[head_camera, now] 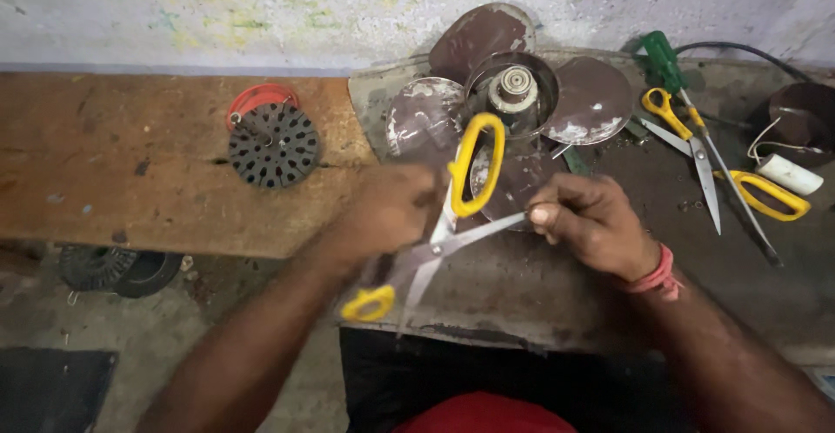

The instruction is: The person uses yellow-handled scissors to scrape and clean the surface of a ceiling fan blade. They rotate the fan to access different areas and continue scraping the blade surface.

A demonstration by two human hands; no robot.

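Both hands are over the middle of the desk [539, 303], a worn dark slab, and both are closed on one tool. The left hand [387, 211] is blurred but grips the yellow-handled scissors [444, 229] around the pivot and handles. The scissors are spread open: one yellow loop stands up toward the fan, the other lies low near the desk's front edge. The right hand [591, 224] pinches the tip of one blade between thumb and fingers; a red thread band [657, 275] sits on that wrist. The two hands are near each other, joined only through the scissors — they do not touch.

Just behind the hands lies a small fan assembly [513, 94] with brown, paint-flecked blades around a round hub. To the right rest a second pair of yellow-handled scissors [696, 142], a green-handled screwdriver [674, 76], another yellow handle [770, 194] and a white cylindrical part [790, 174] with thin wires. To the left, on a wooden board [130, 163], sits a black perforated round part [274, 144] with a red ring [257, 101] behind it — well apart from the hands.
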